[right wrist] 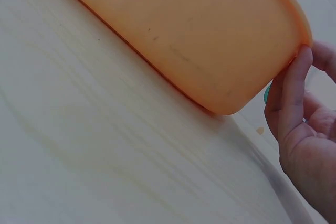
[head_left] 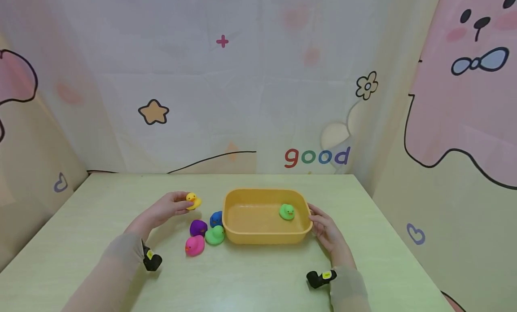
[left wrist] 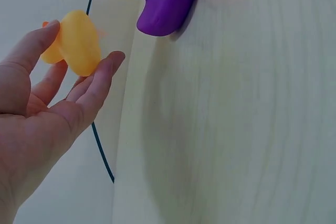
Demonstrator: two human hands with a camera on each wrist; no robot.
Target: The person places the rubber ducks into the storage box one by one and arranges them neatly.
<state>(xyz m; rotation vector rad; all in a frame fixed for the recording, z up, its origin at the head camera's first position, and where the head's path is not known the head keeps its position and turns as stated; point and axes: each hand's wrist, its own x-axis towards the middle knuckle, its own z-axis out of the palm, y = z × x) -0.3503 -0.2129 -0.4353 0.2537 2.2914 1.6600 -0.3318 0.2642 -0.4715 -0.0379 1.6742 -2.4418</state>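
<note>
Between thumb and fingertips, my left hand [head_left: 169, 208] pinches a yellow rubber duck [head_left: 194, 201], raised above the table left of the basin. The left wrist view shows the same duck [left wrist: 80, 43] from behind. At the right end of a yellow-orange plastic basin [head_left: 264, 238], my right hand [head_left: 328, 231] holds the rim with its fingertips; part of the grip is hidden. A light green duck [head_left: 287, 212] sits inside the basin near that end. Beside the basin's left end are a blue duck [head_left: 216, 219], a purple duck [head_left: 198, 227], a green duck [head_left: 215, 235] and a pink duck [head_left: 195, 245].
The pale wooden table [head_left: 258, 280] runs back to a printed cloth wall [head_left: 258, 101]. Side cloths stand at left and right. Each wrist carries a small black camera, such as the one on the right wrist [head_left: 321, 278].
</note>
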